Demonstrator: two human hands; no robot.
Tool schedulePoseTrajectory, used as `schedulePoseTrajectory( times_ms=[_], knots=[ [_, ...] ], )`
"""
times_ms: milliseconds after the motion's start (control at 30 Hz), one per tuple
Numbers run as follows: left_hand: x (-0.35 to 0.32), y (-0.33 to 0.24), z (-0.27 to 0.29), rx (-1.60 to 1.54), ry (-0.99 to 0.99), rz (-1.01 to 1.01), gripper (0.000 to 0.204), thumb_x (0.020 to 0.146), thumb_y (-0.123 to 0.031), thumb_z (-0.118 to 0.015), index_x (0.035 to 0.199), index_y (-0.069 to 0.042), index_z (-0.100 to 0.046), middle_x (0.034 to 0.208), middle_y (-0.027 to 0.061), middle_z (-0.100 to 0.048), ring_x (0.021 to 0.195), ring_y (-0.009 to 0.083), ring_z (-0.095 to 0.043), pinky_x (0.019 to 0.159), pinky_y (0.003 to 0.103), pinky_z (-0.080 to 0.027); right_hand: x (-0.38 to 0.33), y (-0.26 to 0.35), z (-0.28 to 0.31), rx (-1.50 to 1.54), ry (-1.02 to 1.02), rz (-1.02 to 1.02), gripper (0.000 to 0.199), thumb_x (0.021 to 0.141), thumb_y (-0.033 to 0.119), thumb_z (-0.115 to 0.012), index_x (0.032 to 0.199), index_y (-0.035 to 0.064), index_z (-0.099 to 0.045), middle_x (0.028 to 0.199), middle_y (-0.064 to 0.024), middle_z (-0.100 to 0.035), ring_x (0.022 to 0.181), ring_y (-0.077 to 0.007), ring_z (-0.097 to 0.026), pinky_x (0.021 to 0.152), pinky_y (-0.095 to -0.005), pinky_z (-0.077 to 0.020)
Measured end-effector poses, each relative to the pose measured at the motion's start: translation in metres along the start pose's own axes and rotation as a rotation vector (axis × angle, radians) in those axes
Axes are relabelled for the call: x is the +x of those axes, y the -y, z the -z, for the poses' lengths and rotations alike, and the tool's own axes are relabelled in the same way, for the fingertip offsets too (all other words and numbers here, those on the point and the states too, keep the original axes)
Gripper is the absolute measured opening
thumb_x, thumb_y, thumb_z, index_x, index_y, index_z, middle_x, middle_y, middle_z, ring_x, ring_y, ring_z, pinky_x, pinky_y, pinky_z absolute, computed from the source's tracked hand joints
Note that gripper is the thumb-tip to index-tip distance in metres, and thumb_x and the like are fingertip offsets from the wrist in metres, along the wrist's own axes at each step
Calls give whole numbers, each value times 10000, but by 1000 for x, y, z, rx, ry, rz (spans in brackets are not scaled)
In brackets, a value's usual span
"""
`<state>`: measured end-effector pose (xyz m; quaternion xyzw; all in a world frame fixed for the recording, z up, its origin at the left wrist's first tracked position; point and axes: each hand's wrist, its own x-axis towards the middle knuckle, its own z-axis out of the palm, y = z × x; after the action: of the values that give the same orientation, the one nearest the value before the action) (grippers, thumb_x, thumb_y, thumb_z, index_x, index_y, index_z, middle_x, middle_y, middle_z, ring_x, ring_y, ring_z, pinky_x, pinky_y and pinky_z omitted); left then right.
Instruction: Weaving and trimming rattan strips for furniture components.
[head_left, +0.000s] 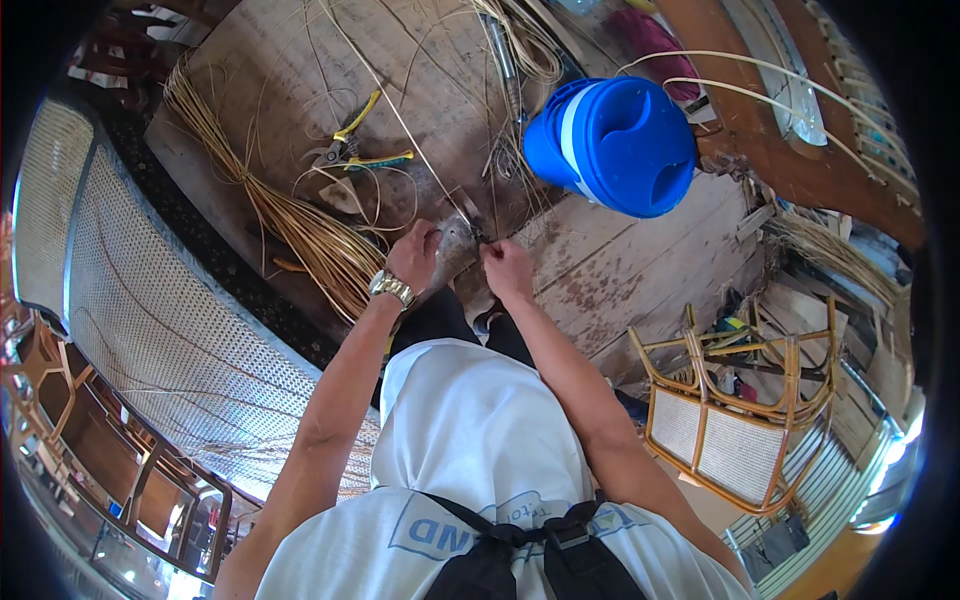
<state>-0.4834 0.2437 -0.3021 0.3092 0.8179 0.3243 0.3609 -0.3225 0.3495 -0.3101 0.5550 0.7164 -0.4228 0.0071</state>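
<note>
My left hand (418,255), with a metal watch at the wrist, grips a grey metal blade tool (457,238) over the wooden workbench (610,270). My right hand (503,265) pinches a thin rattan strand (400,120) right at the blade's tip. The strand runs up and away to the far left across the bench. Both hands sit close together, almost touching, at the middle of the view.
A bundle of rattan strips (300,225) lies left of my hands, with yellow-handled pliers (355,150) beyond it. A blue bucket (612,145) stands at the right. A woven cane panel (150,300) leans at the left, and a small rattan chair (740,410) sits at the lower right.
</note>
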Motion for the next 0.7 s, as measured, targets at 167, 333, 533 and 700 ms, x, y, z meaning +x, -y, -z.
schedulePoseTrajectory(
  times_ms=[167,333,533,700],
  knots=[
    [11,1,-10,91,92,-71,230,978,-283,-518,978,-60,-573,816,203,-671,778,406,-652,674,493,-500,3,8,6,136,100,-235,330,860,322,-682,767,6,-658,677,-114,-665,655,-234,-649,620,-373,-479],
    [15,5,-15,258,107,-105,207,966,-283,-519,999,-98,-607,839,181,-686,812,386,-659,700,477,-517,8,-7,-2,114,84,-153,376,851,353,-675,738,-4,-644,690,-168,-650,717,-349,-648,668,-442,-482],
    [12,4,-20,343,60,-122,206,966,-307,-492,1030,-167,-629,950,132,-701,898,365,-662,757,461,-533,12,-16,1,41,104,-54,437,859,420,-656,735,2,-630,726,-201,-642,727,-393,-626,665,-468,-469],
    [17,18,-32,405,48,-125,234,959,-311,-492,1078,-179,-644,1007,130,-698,972,364,-647,830,466,-518,-2,-60,4,98,94,54,446,868,437,-637,739,11,-621,731,-208,-640,734,-406,-623,647,-479,-460]
  ],
)
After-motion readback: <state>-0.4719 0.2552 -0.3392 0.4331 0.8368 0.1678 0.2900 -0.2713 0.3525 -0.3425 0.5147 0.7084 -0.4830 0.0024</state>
